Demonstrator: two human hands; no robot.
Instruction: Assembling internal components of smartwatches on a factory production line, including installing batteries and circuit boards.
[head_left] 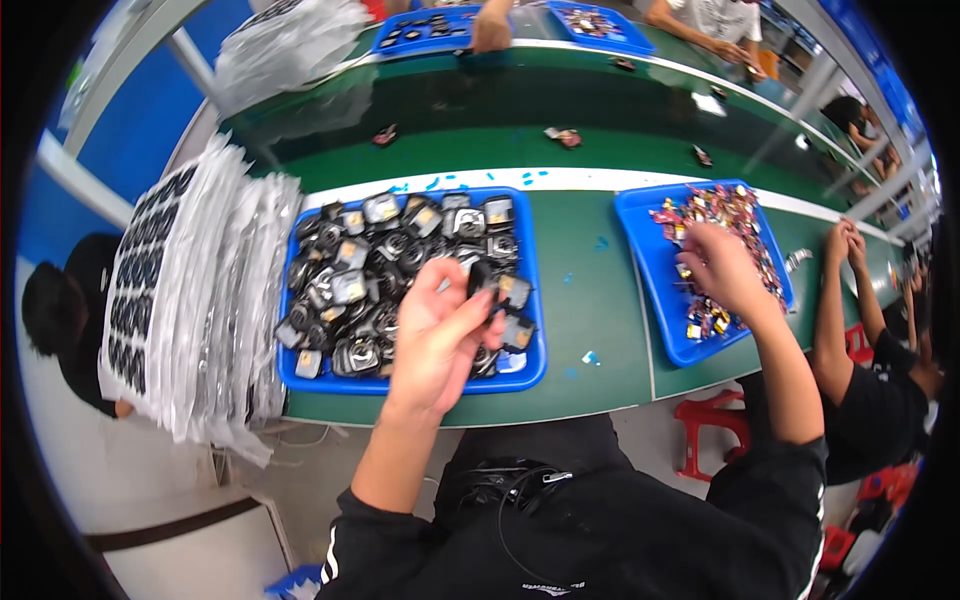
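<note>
My left hand (432,335) is raised over the left blue tray (412,385), its thumb and fingers closed on a small black plastic part (482,278). That tray is heaped with black plastic housings (380,260), some showing silvery or clear square faces. Over the left half of the right blue tray (648,250) is my right hand (718,265), fingers curled together and pointing down. Small red, yellow and metallic components (735,215) are piled in this tray, close to those fingertips. Whatever the right fingers grip, if anything, is hidden.
Left of the trays stands a tall stack of plastic-wrapped sheets of black parts (160,280). A green conveyor belt (470,120) carries scattered small assemblies beyond a white rail. Co-workers sit across and at the right, near a red stool (712,425). A wristwatch-like metal item (797,259) lies right.
</note>
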